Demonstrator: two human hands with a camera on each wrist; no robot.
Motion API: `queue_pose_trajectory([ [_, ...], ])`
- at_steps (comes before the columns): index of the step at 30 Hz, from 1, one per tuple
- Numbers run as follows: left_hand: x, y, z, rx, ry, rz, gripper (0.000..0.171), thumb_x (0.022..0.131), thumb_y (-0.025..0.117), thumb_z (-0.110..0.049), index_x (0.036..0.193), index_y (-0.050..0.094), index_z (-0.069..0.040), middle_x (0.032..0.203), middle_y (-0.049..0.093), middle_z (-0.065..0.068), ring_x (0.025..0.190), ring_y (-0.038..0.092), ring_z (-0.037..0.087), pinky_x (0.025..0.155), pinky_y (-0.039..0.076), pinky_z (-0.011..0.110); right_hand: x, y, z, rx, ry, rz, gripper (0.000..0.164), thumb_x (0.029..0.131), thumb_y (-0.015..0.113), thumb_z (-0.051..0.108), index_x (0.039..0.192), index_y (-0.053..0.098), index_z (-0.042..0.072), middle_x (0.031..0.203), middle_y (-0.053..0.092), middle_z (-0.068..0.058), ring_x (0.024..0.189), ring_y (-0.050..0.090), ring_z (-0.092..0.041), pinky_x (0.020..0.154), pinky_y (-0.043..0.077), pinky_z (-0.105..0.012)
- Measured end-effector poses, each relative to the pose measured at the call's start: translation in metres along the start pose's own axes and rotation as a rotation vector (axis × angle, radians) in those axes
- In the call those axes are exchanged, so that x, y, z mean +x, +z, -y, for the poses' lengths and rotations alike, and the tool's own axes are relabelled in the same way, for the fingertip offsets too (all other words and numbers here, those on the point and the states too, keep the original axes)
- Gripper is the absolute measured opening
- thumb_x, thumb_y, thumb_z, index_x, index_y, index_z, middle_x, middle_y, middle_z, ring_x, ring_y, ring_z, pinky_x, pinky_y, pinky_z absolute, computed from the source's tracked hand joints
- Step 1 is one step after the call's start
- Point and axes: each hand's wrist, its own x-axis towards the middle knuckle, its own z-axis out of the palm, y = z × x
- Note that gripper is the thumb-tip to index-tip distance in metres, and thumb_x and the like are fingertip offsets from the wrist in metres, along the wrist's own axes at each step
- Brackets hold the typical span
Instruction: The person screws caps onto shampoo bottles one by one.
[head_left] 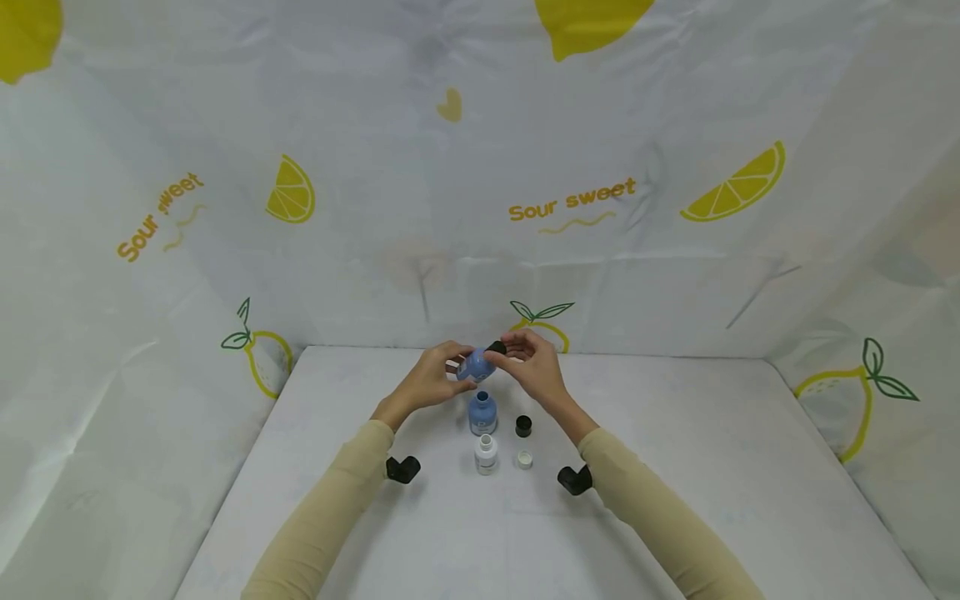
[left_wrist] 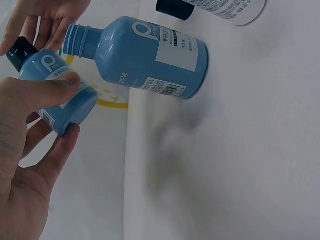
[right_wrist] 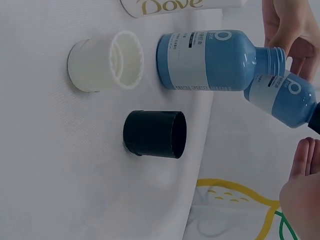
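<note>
Near the table's back edge, my left hand (head_left: 429, 379) holds a tilted blue bottle (head_left: 474, 365) by its body, thumb on one side and fingers on the other. Its black cap (head_left: 496, 347) points up and right, between the thumb and fingers of my right hand (head_left: 536, 367), which pinches it. Part of that grip falls outside the right wrist view. Just in front, a larger blue bottle (right_wrist: 210, 60) stands upright with its threaded neck bare. Nearer still is an uncapped white bottle (head_left: 486, 455). To their right lie a loose black cap (right_wrist: 152, 134) and a white cap (right_wrist: 90, 65).
The white table (head_left: 675, 467) ends at a hanging sheet (head_left: 375, 283) printed with lemons. Black wrist-worn pieces stick out from the left sleeve (head_left: 337, 487) and the right sleeve (head_left: 645, 492).
</note>
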Motion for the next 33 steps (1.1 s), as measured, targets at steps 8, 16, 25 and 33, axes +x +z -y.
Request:
queue_pose_trajectory([
  [8, -0.001, -0.004, -0.004, -0.005, -0.013, 0.006, 0.057, 0.09, 0.088, -0.007, 0.141, 0.066, 0.004, 0.133, 0.071, 0.021, 0.12, 0.074, 0.036, 0.1, 0.068, 0.038, 0.001, -0.014, 0.0, 0.163, 0.024, 0.146, 0.049, 0.098, 0.077, 0.001, 0.144, 0.06, -0.008, 0.15, 0.061, -0.03, 0.134, 0.067, -0.026, 0.107, 0.056, -0.012],
  [16, 0.0, -0.004, -0.004, 0.001, -0.009, 0.011, 0.057, 0.09, 0.088, -0.008, 0.14, 0.066, 0.005, 0.131, 0.071, 0.021, 0.12, 0.074, 0.036, 0.1, 0.067, 0.037, 0.003, -0.017, 0.004, 0.219, 0.017, 0.229, 0.047, 0.097, 0.068, -0.008, 0.144, 0.062, -0.008, 0.151, 0.06, -0.03, 0.132, 0.067, -0.01, 0.113, 0.054, -0.015],
  [25, 0.001, -0.004, -0.004, 0.007, -0.016, 0.025, 0.057, 0.09, 0.088, -0.008, 0.141, 0.065, 0.005, 0.134, 0.07, 0.021, 0.122, 0.073, 0.036, 0.102, 0.067, 0.037, 0.004, -0.016, 0.004, 0.147, 0.034, 0.236, 0.041, 0.097, 0.07, -0.01, 0.138, 0.068, -0.006, 0.141, 0.065, -0.029, 0.132, 0.07, -0.032, 0.108, 0.058, -0.016],
  [33, 0.0, -0.003, -0.004, -0.004, -0.009, 0.012, 0.057, 0.089, 0.089, -0.007, 0.14, 0.066, 0.005, 0.131, 0.071, 0.021, 0.12, 0.074, 0.036, 0.099, 0.068, 0.037, 0.003, -0.014, 0.003, 0.111, 0.013, 0.203, 0.041, 0.096, 0.076, -0.004, 0.137, 0.069, -0.005, 0.139, 0.067, -0.028, 0.131, 0.067, -0.042, 0.105, 0.058, -0.014],
])
